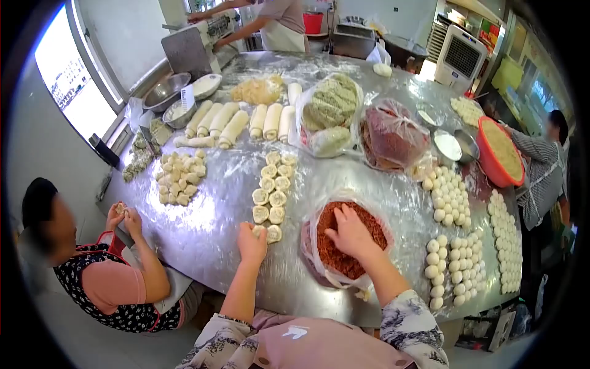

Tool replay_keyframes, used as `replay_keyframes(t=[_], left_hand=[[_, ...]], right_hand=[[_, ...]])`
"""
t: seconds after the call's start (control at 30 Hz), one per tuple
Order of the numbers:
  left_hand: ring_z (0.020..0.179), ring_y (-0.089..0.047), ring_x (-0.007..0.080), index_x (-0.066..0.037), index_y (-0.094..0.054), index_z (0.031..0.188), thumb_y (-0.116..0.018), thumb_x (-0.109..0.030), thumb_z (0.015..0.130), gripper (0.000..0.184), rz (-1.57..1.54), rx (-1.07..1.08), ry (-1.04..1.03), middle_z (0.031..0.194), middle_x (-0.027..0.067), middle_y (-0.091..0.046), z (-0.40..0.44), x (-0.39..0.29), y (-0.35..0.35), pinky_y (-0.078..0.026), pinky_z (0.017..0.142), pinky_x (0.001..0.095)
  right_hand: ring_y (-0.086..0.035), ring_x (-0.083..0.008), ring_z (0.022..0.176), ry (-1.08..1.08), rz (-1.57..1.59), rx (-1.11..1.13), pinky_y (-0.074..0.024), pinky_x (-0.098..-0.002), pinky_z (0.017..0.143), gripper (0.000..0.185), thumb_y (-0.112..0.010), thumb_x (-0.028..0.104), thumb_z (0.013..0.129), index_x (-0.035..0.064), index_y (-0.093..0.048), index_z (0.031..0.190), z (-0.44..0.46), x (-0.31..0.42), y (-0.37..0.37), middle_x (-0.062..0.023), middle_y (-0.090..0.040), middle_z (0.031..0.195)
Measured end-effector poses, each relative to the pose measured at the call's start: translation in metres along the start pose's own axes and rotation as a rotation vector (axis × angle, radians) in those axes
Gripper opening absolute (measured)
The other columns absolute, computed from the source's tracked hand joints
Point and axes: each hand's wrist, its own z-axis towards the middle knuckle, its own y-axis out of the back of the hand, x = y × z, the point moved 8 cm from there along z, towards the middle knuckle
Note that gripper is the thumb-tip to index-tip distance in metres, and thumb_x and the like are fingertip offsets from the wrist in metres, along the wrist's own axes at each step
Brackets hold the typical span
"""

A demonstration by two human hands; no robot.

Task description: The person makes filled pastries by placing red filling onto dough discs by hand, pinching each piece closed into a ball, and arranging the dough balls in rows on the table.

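Red-brown crumbly filling (pixel 337 265): touched by right hand (pixel 353 234), spread palm-down.
Pale round dough piece (pixel 259 231): pinched by left hand (pixel 252 247).

No readable text, brands or numbers, white emblem (pixel 295 332) on the pink apron (pixel 319 352), without legible letters

Dusty pink apron (pixel 319 350) with a cute little white print (pixel 297 332) near its top edge, kinda rabbit-shaped, plus round brownish snaps (pixel 263 361) lower down. The sleeves (pixel 413 332) are white with smudgy dark grey, ink-painting-type patterns. Left hand (pixel 252 244) and right hand (pixel 351 237) are both bare, fwiw.
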Motion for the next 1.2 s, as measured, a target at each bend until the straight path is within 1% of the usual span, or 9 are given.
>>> replay_keyframes(t=[0.1, 0.17, 0.23, 0.33, 0.43, 0.6, 0.83, 1.07, 1.2], left_hand=[[0.074, -0.059, 0.0290, -0.002, -0.049, 0.095, -0.075, -0.015, 0.073, 0.036, -0.158, -0.073, 0.043, 0.078, 0.0128, -0.057, -0.006, 0.012, 0.002, -0.046, 0.070, 0.0358], [0.080, -0.058, 0.0226, 0.000, -0.052, 0.103, -0.074, -0.016, 0.076, 0.039, -0.454, -0.031, 0.226, 0.089, 0.0110, -0.058, -0.007, 0.035, -0.006, -0.046, 0.072, 0.0344], [0.087, -0.058, 0.0217, 0.001, -0.053, 0.107, -0.071, -0.015, 0.081, 0.036, -0.845, 0.018, 0.444, 0.097, 0.0107, -0.058, -0.007, 0.047, -0.020, -0.047, 0.076, 0.0338], [0.098, -0.056, 0.0224, 0.002, -0.052, 0.113, -0.062, -0.015, 0.089, 0.031, -1.535, 0.298, 0.665, 0.106, 0.0110, -0.057, -0.015, -0.029, -0.008, -0.046, 0.083, 0.0328], [0.106, -0.054, 0.0233, 0.000, -0.053, 0.112, -0.054, -0.015, 0.094, 0.024, -1.983, 0.897, 0.582, 0.108, 0.0117, -0.058, -0.027, -0.098, -0.014, -0.045, 0.090, 0.0324], [0.092, -0.058, 0.0193, -0.005, -0.053, 0.113, -0.055, -0.018, 0.094, 0.023, -1.720, 1.018, 0.715, 0.107, 0.0084, -0.058, -0.087, -0.174, -0.047, -0.050, 0.078, 0.0274], [0.087, -0.061, 0.0183, -0.006, -0.052, 0.114, -0.052, -0.016, 0.096, 0.021, -1.364, 1.076, 0.625, 0.104, 0.0092, -0.060, -0.120, -0.185, -0.101, -0.052, 0.065, 0.0240], [0.095, -0.056, 0.0222, -0.007, -0.054, 0.109, -0.048, -0.026, 0.097, 0.023, -1.479, 0.989, 0.815, 0.102, 0.0090, -0.058, -0.121, -0.171, -0.121, -0.048, 0.085, 0.0357], [0.099, -0.054, 0.0206, -0.005, -0.049, 0.114, -0.034, -0.030, 0.102, 0.031, -1.523, 1.006, 0.825, 0.107, 0.0082, -0.056, -0.124, -0.177, -0.127, -0.044, 0.091, 0.0359]], right_hand=[[-0.031, -0.0450, 0.132, 0.040, 0.028, 0.104, -0.0310, -0.0442, 0.109, 0.066, -0.056, 0.039, 0.089, -0.0020, -0.037, 0.137, -0.003, 0.017, -0.019, -0.0313, -0.028, 0.143], [-0.038, -0.0439, 0.127, 0.097, 0.101, 0.157, -0.0364, -0.0454, 0.104, 0.060, -0.058, 0.035, 0.088, 0.0010, -0.041, 0.135, -0.019, 0.023, -0.018, -0.0301, -0.033, 0.140], [-0.047, -0.0372, 0.119, 0.099, 0.044, 0.172, -0.0421, -0.0439, 0.098, 0.052, -0.063, 0.034, 0.084, 0.0072, -0.050, 0.127, -0.028, 0.017, -0.012, -0.0203, -0.047, 0.128], [-0.054, -0.0318, 0.107, 0.026, -0.060, 0.261, -0.0477, -0.0419, 0.090, 0.038, -0.068, 0.032, 0.080, 0.0102, -0.062, 0.111, -0.045, 0.014, 0.009, -0.0120, -0.059, 0.109], [-0.056, -0.0311, 0.103, -0.049, -0.174, 0.360, -0.0503, -0.0409, 0.084, 0.031, -0.069, 0.029, 0.079, 0.0102, -0.066, 0.104, -0.046, 0.001, 0.010, -0.0126, -0.061, 0.104], [-0.065, -0.0330, 0.084, -0.058, -0.228, 0.322, -0.0529, -0.0414, 0.075, 0.013, -0.067, 0.019, 0.077, 0.0080, -0.069, 0.084, -0.047, -0.009, 0.019, -0.0144, -0.067, 0.086], [-0.064, -0.0356, 0.084, -0.159, -0.035, 0.207, -0.0518, -0.0437, 0.074, 0.017, -0.070, 0.020, 0.075, 0.0050, -0.068, 0.083, -0.048, -0.044, 0.023, -0.0183, -0.065, 0.083], [-0.063, -0.0345, 0.075, -0.138, 0.287, 0.117, -0.0492, -0.0414, 0.068, 0.019, -0.071, 0.020, 0.074, 0.0039, -0.066, 0.081, -0.043, -0.060, 0.041, -0.0164, -0.065, 0.077], [-0.062, -0.0302, 0.072, -0.355, 0.592, 0.025, -0.0486, -0.0391, 0.068, 0.021, -0.071, 0.025, 0.076, 0.0060, -0.069, 0.086, -0.046, -0.047, 0.070, -0.0132, -0.066, 0.076]])
